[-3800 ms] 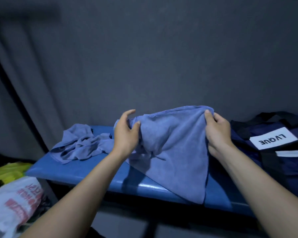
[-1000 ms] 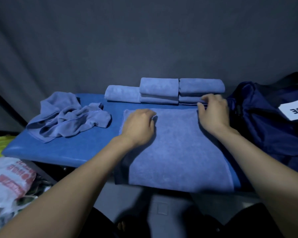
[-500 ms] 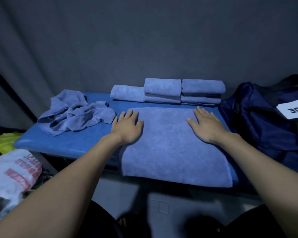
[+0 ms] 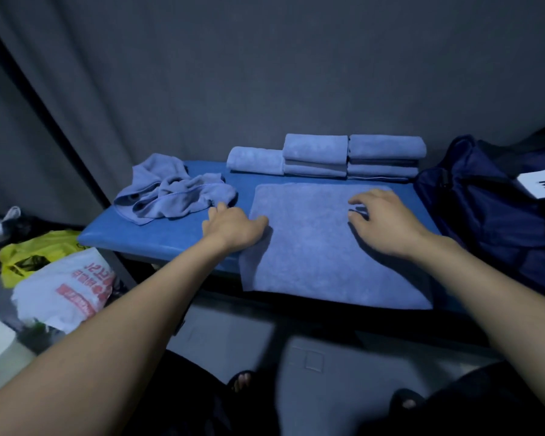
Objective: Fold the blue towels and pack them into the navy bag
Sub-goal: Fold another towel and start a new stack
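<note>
The flat towel [image 4: 321,243] lay lengthwise toward the person; left hand [image 4: 233,228] rested relaxed at its left edge, right hand [image 4: 387,225] loosely curled upon it, neither gripping.

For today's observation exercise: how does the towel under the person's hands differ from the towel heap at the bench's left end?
The spread towel lies flat and smooth; the crumpled towel is bunched in wrinkled folds. The spread towel hangs over the bench's near edge; the crumpled towel lies wholly on top. The right hand rests on the spread towel; no hand clearly holds the crumpled one. Both are blue.
</note>
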